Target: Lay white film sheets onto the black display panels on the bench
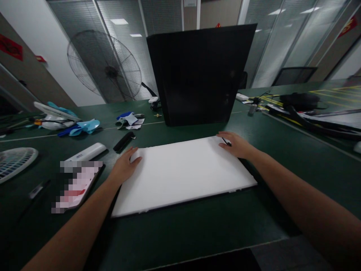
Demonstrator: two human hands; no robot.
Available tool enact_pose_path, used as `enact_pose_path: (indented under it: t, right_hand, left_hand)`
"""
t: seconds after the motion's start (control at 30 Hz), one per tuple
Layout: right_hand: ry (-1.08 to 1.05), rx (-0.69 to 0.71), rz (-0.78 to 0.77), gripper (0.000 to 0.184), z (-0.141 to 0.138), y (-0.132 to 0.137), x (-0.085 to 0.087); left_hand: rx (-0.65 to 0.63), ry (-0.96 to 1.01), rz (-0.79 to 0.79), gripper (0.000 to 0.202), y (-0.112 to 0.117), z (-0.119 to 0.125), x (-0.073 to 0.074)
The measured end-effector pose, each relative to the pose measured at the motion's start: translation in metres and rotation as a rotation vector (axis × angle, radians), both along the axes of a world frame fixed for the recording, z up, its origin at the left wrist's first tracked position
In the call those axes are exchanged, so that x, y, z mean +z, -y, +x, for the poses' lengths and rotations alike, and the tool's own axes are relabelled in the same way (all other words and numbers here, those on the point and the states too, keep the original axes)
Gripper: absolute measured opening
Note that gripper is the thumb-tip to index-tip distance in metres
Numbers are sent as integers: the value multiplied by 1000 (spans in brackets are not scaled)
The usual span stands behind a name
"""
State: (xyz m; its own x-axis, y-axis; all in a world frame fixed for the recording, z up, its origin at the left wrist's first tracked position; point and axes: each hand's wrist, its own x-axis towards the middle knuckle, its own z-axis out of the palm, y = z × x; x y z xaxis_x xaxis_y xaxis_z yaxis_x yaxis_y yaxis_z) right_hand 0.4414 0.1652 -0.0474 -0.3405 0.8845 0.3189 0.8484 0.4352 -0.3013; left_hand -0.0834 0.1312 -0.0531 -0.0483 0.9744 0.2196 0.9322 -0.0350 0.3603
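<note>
A flat white rectangular panel (180,173) with a thin dark edge lies on the green table in front of me. At its far left corner, my left hand (126,165) grips the edge, thumb on the white face and fingers along the rim. My right hand (235,146) is curled at the far right corner, with its thumb and fingers on the panel there. A small thin black object (226,142) shows between that thumb and forefinger; its kind is unclear. Behind the panel stands a large, black, screen-like sheet (201,75), leaning slightly.
Left on the green table (180,233) are a partly blurred phone (76,188), a white bar-shaped device (86,152), a black object (124,142), a pen (36,191) and light-blue fan parts (84,127). Black strips (316,118) lie right. A large fan (104,67) stands behind.
</note>
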Motion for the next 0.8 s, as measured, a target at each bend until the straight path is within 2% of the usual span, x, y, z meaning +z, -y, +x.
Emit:
enact_pose_path:
  t: [0.1,0.2,0.4,0.8]
  right_hand:
    - [20,-78,-25,66,17,-17,-18]
    - [33,-77,-43,65,20,-21,-25]
    - [61,-49,-25,60,17,-18,-24]
    - [32,-22,-10,58,17,-15,-21]
  left_hand:
    - [-51,-39,-9,50,-1,-1,0]
    - [-89,-51,-7,50,-2,-1,0]
    - [-111,-60,-75,61,-1,0,1]
    - [-110,-82,-51,55,2,4,4]
